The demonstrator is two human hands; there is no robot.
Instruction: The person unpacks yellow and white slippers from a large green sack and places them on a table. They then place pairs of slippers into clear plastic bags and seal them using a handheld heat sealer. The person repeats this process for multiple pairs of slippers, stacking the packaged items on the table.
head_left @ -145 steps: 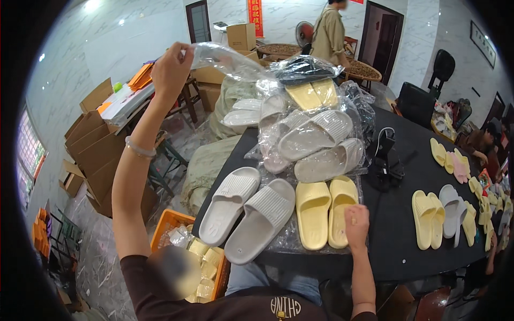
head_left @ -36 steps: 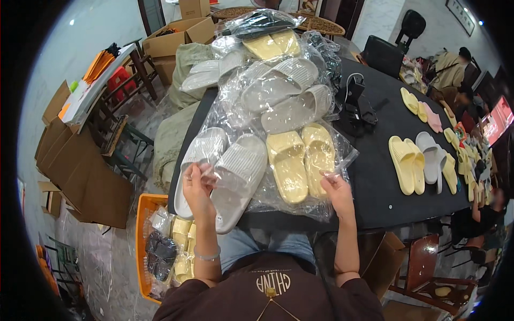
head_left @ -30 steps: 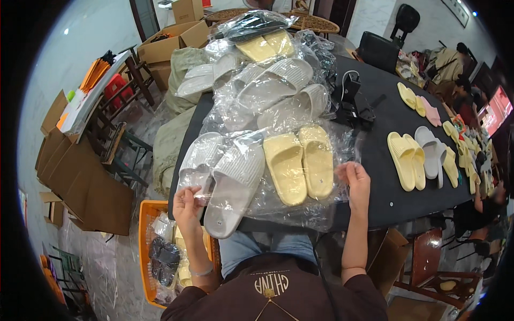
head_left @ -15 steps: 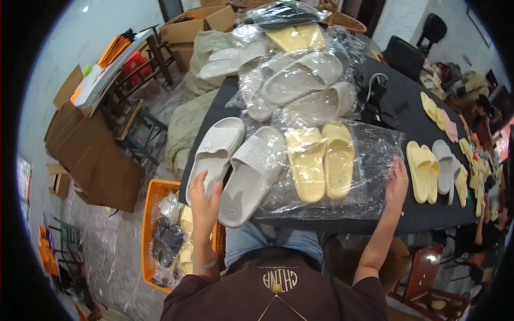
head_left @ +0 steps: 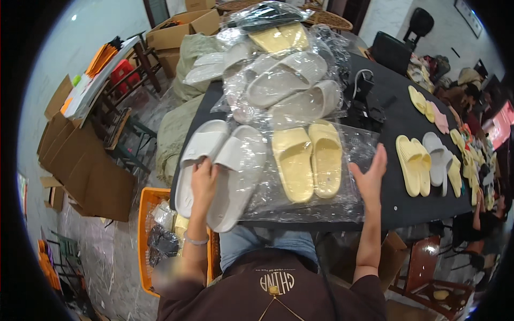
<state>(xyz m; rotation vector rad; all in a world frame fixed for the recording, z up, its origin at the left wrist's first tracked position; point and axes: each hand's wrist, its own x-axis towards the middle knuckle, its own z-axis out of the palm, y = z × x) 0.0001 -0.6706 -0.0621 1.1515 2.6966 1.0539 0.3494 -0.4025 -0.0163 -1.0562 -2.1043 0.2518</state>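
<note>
A pair of light grey slide slippers lies at the table's near left edge. My left hand is on the left grey slipper, its fingers closed at the strap opening. Beside it, the right grey slipper points the same way. A pair of pale yellow slippers rests side by side to their right, with a clear plastic bag around or under them; I cannot tell which. At the bag's right edge my right hand is open, thumb apart from the fingers, holding nothing.
Bagged grey slippers are piled at the far side of the black table. More yellow slippers stand to the right. An orange crate with bagged items sits on the floor at left, near flattened cardboard.
My left hand has moved from beside the left grey slipper onto its strap. My right hand has come away from the bag's right edge and spread open.
</note>
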